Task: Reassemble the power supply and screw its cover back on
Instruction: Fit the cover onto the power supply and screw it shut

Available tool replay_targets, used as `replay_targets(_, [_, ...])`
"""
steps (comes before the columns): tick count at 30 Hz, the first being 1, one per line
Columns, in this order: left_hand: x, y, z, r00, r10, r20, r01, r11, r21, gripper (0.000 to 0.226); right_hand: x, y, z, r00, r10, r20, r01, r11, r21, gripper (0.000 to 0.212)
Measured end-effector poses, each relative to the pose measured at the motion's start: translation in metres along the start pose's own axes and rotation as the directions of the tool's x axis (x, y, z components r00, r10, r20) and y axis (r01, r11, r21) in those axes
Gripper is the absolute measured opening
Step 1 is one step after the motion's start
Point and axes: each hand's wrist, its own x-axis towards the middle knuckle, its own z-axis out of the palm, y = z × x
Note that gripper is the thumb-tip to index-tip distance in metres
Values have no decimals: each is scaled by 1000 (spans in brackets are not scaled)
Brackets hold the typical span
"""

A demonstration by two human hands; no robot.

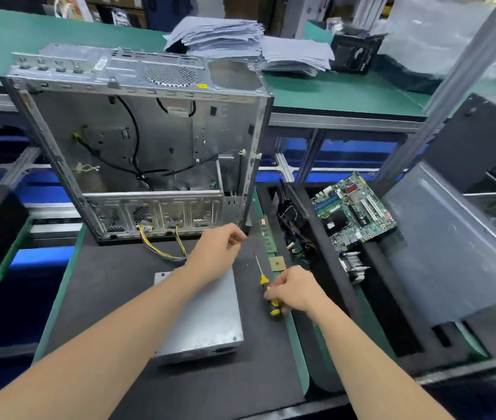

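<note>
A dark mat (104,298) is laid over the worktop. At its far edge an opened case (137,140) is stood upright, its bare metal inside turned toward the camera. Yellow wires (161,253) are led from the bottom of the case down to the power supply (207,316). The supply, a closed silver box, is laid flat on the mat just in front of the case, partly hidden under the left forearm. The left hand (216,250) is held over the far end of the supply, near the bottom right corner of the case. Its fingers (237,237) are curled together, and nothing can be made out between them. Just right of the supply a screwdriver (264,281) is seen on the mat, tip pointed away. Its yellow and black handle is gripped by the right hand (292,291), fingers closed round it. Beside its shaft a memory stick (268,237) and a chip (277,263) are laid on the green edge. Further right a motherboard (352,207) is propped in a black foam tray (392,313), and a grey side panel (453,253) is leaned beyond it.
</note>
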Motion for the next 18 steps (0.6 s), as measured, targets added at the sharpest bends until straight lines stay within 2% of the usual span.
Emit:
replay_targets(3, [-2,6,12,998,-7,67,-3,989,147,21,-1,10,17,1000,28,2,-29,996,80,19])
replay_targets(10, [2,29,45,988,-17,152,-52,899,434,23,8,24,11,996,-78,39,74,992,100,37])
replay_targets(12, [4,37,59,988,-9,152,-63,886,459,23,17,38,-12,995,-100,-30,103,988,116,32])
replay_targets(15, [8,51,84,991,-18,135,-46,891,451,23,38,73,-60,985,-89,-150,98,994,53,25])
replay_targets(18, [14,63,116,994,-32,103,-11,919,394,24,60,110,-94,983,-71,-168,86,993,82,19])
